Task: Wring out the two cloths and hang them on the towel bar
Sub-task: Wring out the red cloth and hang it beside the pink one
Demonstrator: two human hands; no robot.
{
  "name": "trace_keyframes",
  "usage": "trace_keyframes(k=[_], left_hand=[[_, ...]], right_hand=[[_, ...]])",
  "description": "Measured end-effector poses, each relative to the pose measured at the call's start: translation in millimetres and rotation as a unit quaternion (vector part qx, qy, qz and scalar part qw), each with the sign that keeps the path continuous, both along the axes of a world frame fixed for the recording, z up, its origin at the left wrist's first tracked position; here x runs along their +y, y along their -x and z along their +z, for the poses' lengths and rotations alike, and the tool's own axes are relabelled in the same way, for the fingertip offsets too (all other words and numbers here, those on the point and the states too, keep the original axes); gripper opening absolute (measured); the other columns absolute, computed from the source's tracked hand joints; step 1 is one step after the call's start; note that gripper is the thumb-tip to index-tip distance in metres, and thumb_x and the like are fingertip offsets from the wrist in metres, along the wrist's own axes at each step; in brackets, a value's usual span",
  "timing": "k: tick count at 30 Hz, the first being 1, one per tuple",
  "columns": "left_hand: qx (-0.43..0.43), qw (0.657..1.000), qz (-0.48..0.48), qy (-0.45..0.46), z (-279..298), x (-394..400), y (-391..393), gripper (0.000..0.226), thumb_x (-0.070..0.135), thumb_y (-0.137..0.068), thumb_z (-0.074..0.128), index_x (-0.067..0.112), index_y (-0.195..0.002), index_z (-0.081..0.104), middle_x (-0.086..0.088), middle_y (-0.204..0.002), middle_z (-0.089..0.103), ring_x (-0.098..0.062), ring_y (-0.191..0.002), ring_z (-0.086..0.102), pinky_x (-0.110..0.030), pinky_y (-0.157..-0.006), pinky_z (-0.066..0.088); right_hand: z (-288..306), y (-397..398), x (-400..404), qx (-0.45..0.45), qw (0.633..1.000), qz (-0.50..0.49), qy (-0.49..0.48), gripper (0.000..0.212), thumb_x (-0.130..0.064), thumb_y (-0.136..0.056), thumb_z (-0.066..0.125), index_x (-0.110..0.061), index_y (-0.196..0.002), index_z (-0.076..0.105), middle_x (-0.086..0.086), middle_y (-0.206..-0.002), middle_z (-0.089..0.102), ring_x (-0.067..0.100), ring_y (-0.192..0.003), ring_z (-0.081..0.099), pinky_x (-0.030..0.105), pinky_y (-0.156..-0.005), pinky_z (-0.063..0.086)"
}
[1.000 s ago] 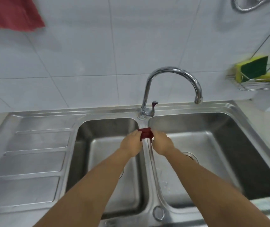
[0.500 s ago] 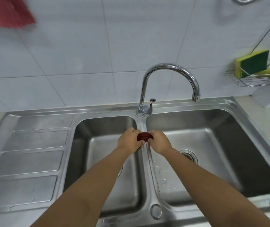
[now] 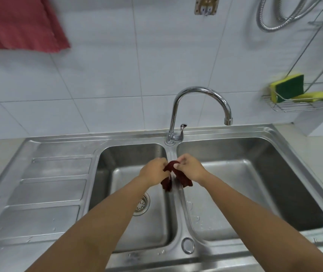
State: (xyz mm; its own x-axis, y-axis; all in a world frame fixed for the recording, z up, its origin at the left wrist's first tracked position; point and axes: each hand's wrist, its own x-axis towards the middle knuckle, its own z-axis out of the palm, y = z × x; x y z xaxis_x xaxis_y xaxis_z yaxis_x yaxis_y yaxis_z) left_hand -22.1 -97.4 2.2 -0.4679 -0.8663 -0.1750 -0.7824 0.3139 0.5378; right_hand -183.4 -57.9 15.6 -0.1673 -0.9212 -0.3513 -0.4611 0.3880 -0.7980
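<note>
A small dark red cloth [image 3: 182, 176] is held over the divider of the steel double sink [image 3: 176, 216]. My left hand [image 3: 153, 171] grips its left end and my right hand [image 3: 191, 168] pinches its right end. The cloth is bunched between the hands, and two loose ends hang down below them. A second, lighter red cloth [image 3: 19, 24] hangs against the tiled wall at the top left; what it hangs from is out of frame.
A chrome gooseneck tap [image 3: 200, 107] rises just behind my hands. A wire rack [image 3: 299, 107] with green-and-yellow sponges [image 3: 288, 87] is on the right wall, a metal hose [image 3: 282, 14] above it. The sink's ribbed drainboard [image 3: 49, 185] lies to the left.
The cloth was a tight twisted wad between my fists; now it is loosened and its ends hang down. The view has tilted up, showing more of the wall and the hanging cloth.
</note>
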Motion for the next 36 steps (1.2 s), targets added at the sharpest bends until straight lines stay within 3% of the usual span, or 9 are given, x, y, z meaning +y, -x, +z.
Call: trace_keyframes(k=[3,6,8,11,17,24,28,32,36], left_hand=[[0.031,0.999,0.002,-0.022,14.4,5.3,-8.7,0.035,0.026,-0.081,0.068,0.019,-0.114,0.058,-0.001,-0.105,0.065,-0.022,-0.096,0.060,-0.037,-0.082,0.049],[0.013,1.000,-0.013,-0.007,27.7,8.9,-15.7,0.015,0.024,-0.082,0.068,0.014,-0.086,0.057,-0.010,-0.093,0.065,-0.028,-0.092,0.060,-0.039,-0.078,0.049],[0.015,1.000,-0.002,0.003,39.3,10.2,-21.4,0.025,0.026,-0.083,0.066,0.022,-0.069,0.046,-0.008,-0.081,0.059,-0.026,-0.082,0.056,-0.040,-0.075,0.047],[0.039,0.999,0.026,0.016,57.9,9.5,-31.4,0.034,0.024,-0.082,0.065,0.026,-0.058,0.041,0.005,-0.065,0.049,-0.019,-0.069,0.051,-0.036,-0.066,0.043],[0.087,0.988,0.117,0.043,83.4,6.0,-55.7,0.025,0.018,-0.080,0.063,0.023,-0.061,0.047,0.006,-0.063,0.052,-0.019,-0.065,0.051,-0.032,-0.062,0.040],[0.204,0.960,0.192,0.025,109.1,9.5,-87.6,0.005,0.018,-0.082,0.067,0.022,-0.086,0.068,0.009,-0.073,0.061,-0.008,-0.070,0.057,-0.014,-0.064,0.043],[0.269,0.929,0.256,-0.010,119.8,16.6,-111.3,0.014,0.014,-0.084,0.065,0.010,-0.097,0.068,-0.003,-0.084,0.066,-0.020,-0.080,0.064,-0.037,-0.081,0.053],[0.326,0.877,0.346,-0.073,117.6,22.3,-137.2,0.005,0.012,-0.090,0.058,0.010,-0.092,0.062,-0.011,-0.084,0.064,-0.022,-0.071,0.058,-0.034,-0.066,0.049],[0.382,0.824,0.397,-0.130,112.4,26.2,-154.2,0.018,0.008,-0.092,0.056,0.018,-0.078,0.057,-0.008,-0.078,0.062,-0.014,-0.061,0.056,-0.022,-0.057,0.050]], right_hand=[[17.1,-3.8,1.1,-0.031,0.999,0.031,-0.008,0.004,-0.015,-0.091,0.061,-0.014,-0.094,0.059,0.008,-0.091,0.065,0.019,-0.079,0.063,0.024,-0.066,0.049],[30.4,-9.0,1.9,-0.057,0.997,0.058,-0.005,0.002,-0.010,-0.091,0.059,-0.012,-0.092,0.061,0.010,-0.090,0.063,0.019,-0.078,0.059,0.024,-0.068,0.047],[37.9,-12.2,3.5,-0.077,0.995,0.059,0.004,0.003,-0.010,-0.091,0.059,-0.011,-0.092,0.062,0.011,-0.090,0.063,0.020,-0.078,0.060,0.025,-0.067,0.049],[45.9,-17.3,6.4,-0.131,0.988,0.072,0.030,0.019,-0.005,-0.093,0.055,-0.018,-0.093,0.068,0.010,-0.095,0.069,0.018,-0.083,0.063,0.024,-0.077,0.051],[41.6,-49.4,6.3,-0.167,0.975,0.129,0.068,0.048,0.016,-0.080,0.059,-0.001,-0.124,0.059,0.018,-0.112,0.067,0.022,-0.101,0.061,0.019,-0.084,0.049],[30.6,-116.9,-6.5,-0.030,0.991,0.030,0.124,0.076,-0.043,-0.054,0.084,-0.028,-0.123,0.056,0.000,-0.103,0.068,0.020,-0.097,0.062,0.038,-0.087,0.053],[35.2,-143.5,-17.6,0.057,0.985,-0.003,0.164,0.041,-0.041,-0.066,0.075,-0.022,-0.103,0.069,0.007,-0.089,0.067,0.027,-0.086,0.064,0.034,-0.074,0.053],[42.6,-162.4,-22.4,0.076,0.979,0.036,0.188,0.026,-0.019,-0.074,0.061,-0.017,-0.099,0.062,0.005,-0.085,0.068,0.026,-0.077,0.064,0.027,-0.061,0.043],[48.3,-173.5,-21.9,0.080,0.982,0.100,0.137,0.026,-0.021,-0.079,0.056,-0.018,-0.104,0.050,0.007,-0.085,0.068,0.030,-0.072,0.066,0.032,-0.056,0.048]])
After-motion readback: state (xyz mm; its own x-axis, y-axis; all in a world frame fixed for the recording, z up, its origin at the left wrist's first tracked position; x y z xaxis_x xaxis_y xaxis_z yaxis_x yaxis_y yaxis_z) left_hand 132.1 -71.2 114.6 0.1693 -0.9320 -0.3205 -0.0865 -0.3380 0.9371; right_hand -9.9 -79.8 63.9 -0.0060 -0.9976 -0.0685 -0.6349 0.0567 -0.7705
